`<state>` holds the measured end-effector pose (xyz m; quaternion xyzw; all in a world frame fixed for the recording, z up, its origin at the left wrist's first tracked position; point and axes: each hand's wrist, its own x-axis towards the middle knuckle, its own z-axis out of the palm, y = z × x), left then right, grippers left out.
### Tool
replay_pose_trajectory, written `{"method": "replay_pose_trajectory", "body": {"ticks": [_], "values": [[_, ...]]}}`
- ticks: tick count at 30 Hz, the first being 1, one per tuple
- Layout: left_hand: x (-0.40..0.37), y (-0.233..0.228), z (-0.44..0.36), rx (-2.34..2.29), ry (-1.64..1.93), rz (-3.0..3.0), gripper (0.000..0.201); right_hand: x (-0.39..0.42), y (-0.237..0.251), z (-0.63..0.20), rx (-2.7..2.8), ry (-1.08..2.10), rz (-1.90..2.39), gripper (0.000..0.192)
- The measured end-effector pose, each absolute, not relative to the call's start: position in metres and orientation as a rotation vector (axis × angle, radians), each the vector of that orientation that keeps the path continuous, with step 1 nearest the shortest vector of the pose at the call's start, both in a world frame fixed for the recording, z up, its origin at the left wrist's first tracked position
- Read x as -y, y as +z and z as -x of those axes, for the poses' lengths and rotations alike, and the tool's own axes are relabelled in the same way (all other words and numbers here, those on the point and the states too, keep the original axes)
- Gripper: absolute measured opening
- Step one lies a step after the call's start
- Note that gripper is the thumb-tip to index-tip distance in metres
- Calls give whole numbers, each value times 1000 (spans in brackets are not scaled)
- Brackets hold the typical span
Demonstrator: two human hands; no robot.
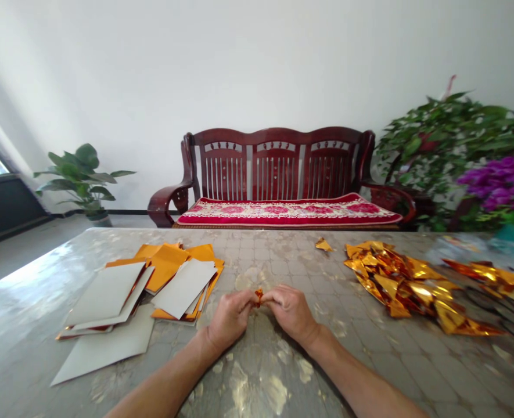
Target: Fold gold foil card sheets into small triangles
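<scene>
Small gold foil piece [258, 296] — crumpled, pinched above the table.

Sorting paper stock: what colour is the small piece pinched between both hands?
Shiny gold-orange foil piece, seen in the head view.

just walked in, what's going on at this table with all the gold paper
A person's left hand and right hand pinch a small gold foil piece between them over the table. Flat sheets lie in a loose stack to the left; a heap of folded gold pieces lies to the right.
</scene>
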<state>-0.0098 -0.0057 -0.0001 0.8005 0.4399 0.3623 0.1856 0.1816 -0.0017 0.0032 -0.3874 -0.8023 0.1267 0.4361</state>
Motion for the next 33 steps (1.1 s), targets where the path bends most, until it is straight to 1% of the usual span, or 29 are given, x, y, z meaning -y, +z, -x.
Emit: {"method": "replay_pose_trajectory", "body": {"ticks": [5,8,11,13,16,20,22,27,31,33], "values": [[-2,-3,11,-1237,1063,-2237,23,-3,5,-183,2001,219,969,15],[-7,-4,11,-1316,1108,-2215,18,-6,6,-187,1998,109,976,15],[-10,-4,10,-1408,1074,-2180,15,-6,5,-190,1994,33,1013,16],[-11,-3,8,-1468,1042,-2148,19,-6,4,-191,2027,-15,998,16],[-12,-1,6,-1544,961,-2118,30,-6,1,-193,2061,-97,979,15],[-14,0,5,-1467,926,-2131,48,-8,-1,-197,2034,-209,1027,17],[-14,-1,5,-1438,925,-2148,53,-8,-2,-198,2020,-251,1048,16],[-13,-5,9,-1431,869,-2207,53,-9,-3,-199,1967,-298,1172,13],[-6,-2,16,-1427,754,-2249,58,-12,-6,-199,1940,-289,1309,10],[1,1,20,-1477,672,-2320,54,-12,-7,-198,1937,-287,1348,9]]}}
